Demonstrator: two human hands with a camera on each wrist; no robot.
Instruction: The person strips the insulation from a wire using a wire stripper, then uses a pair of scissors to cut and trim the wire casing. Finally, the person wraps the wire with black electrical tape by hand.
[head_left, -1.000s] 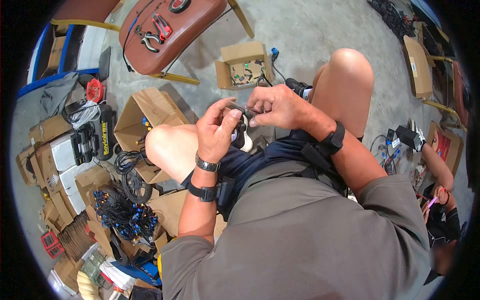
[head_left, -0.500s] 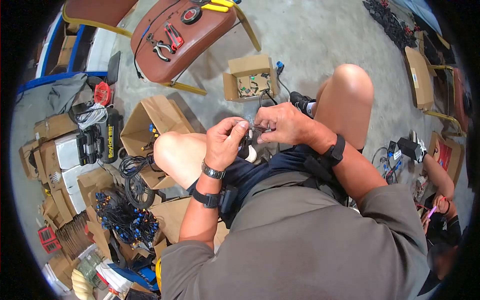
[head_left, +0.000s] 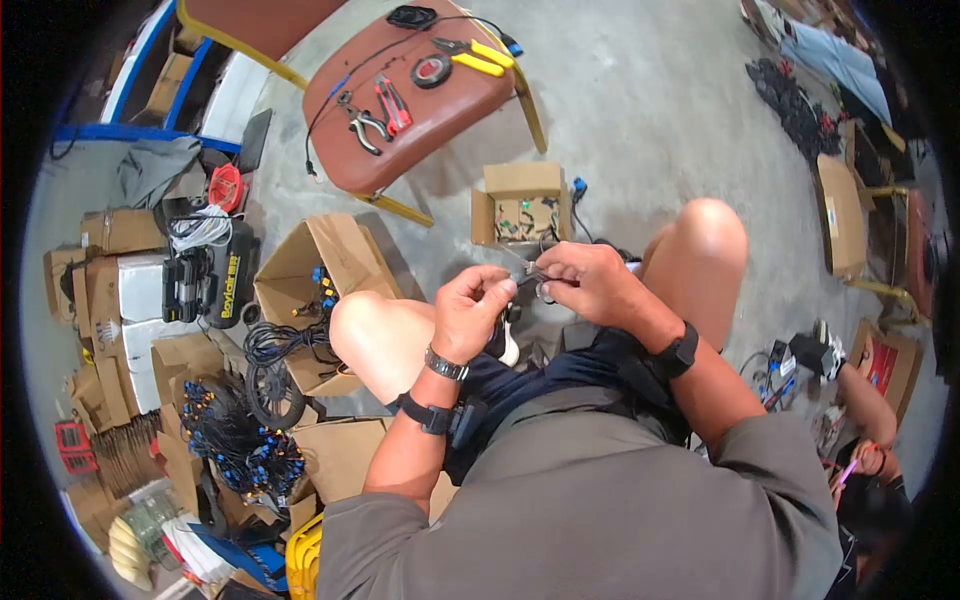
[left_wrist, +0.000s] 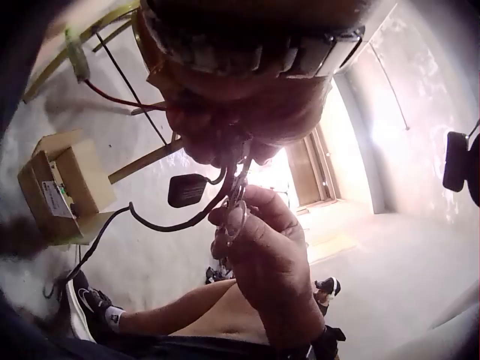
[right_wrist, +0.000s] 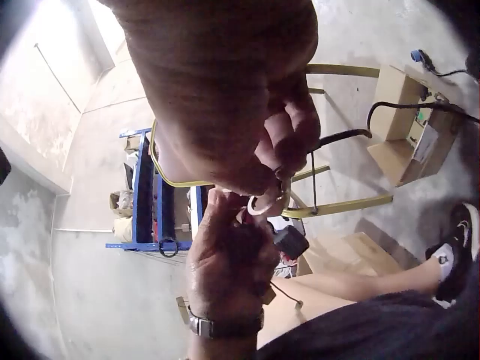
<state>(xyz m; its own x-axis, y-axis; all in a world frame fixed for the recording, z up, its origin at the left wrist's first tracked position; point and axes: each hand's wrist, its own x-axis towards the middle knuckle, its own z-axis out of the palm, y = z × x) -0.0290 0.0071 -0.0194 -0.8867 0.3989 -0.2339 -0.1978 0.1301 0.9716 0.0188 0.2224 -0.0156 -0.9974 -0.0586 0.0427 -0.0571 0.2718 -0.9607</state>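
Both hands meet in front of the lap. The left hand (head_left: 470, 313) pinches the end of a black cable (left_wrist: 169, 226) between thumb and fingers. In the right hand (head_left: 595, 285) is a small metal tool with ring handles (left_wrist: 238, 221), by its loops a pair of scissors, its narrow end reaching up to the left fingertips. A flat black piece (left_wrist: 187, 190) dangles from a short lead beside the fingers. Near the left hand, a red wire (left_wrist: 124, 99) runs to a small green part (left_wrist: 76, 56). The fingers hide the exact spot being worked.
A brown chair (head_left: 345, 165) ahead bears yellow-handled pliers (head_left: 480, 62), black tape (head_left: 431, 71) and a red tool (head_left: 393, 105). An open carton (head_left: 483, 220) of small parts stands before the hands. Cartons and a bundle of black cables (head_left: 235, 430) lie left; another person's arm (head_left: 868, 405) shows right.
The head view has shifted, bringing more of the chair seat and the yellow-handled pliers into sight. The hands stay together, and the left thumb now lies closer to its fingers.
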